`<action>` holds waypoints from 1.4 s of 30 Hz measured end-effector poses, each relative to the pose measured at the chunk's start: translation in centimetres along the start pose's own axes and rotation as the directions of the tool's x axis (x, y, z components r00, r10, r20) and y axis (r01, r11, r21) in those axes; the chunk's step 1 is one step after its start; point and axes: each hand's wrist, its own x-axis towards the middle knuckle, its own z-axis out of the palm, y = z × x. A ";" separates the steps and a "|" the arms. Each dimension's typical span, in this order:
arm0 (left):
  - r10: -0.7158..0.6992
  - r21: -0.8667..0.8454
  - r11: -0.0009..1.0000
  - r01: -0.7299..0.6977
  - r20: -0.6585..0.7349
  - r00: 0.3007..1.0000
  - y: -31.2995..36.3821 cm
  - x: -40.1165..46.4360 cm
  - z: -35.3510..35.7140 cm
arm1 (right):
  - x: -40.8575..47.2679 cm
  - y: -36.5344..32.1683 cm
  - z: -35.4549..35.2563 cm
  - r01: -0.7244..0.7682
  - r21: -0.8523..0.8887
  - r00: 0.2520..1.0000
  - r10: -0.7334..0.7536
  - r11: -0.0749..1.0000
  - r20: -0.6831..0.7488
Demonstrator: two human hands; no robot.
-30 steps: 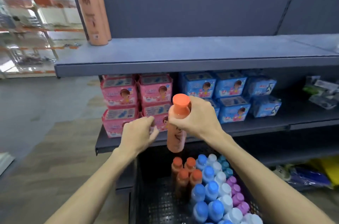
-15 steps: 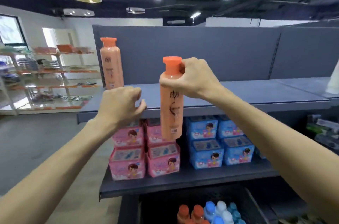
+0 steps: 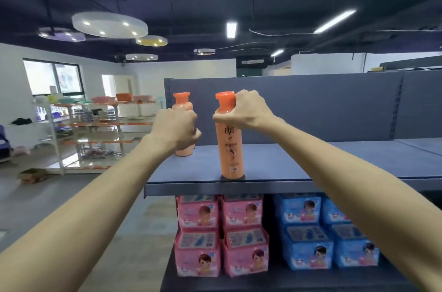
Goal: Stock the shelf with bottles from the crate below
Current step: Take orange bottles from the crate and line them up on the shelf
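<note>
Right hand fingers gripping orange bottle neck, base on shelf edge, left hand clenched

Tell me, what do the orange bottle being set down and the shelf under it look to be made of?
The orange bottle, gripped at the neck by the right hand, looks like smooth, slightly glossy opaque plastic, with a brighter orange plastic cap and printed lettering. The shelf looks like grey painted sheet metal, matte: thin folded front lip and a slotted upright behind. The packs below cannot be judged well.
</note>
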 end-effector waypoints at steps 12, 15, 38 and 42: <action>-0.042 -0.095 0.994 0.052 0.108 0.993 -4.8 0.6 7.8 | 1.3 -0.1 3.6 -0.140 0.021 0.983 0.137 0.990 0.123; -0.017 -0.129 0.991 0.034 0.133 0.991 -5.0 0.9 9.4 | -1.1 1.0 4.7 -0.161 -0.026 0.951 0.162 0.987 0.264; 0.062 -0.194 0.981 -0.033 0.147 0.987 -13.8 0.5 16.5 | 3.6 -5.7 19.6 -0.279 -0.033 0.927 0.278 0.960 0.251; 0.070 -0.204 0.978 -0.037 0.153 0.986 -13.9 0.6 17.9 | 4.2 -5.8 20.3 -0.294 -0.040 0.923 0.295 0.955 0.248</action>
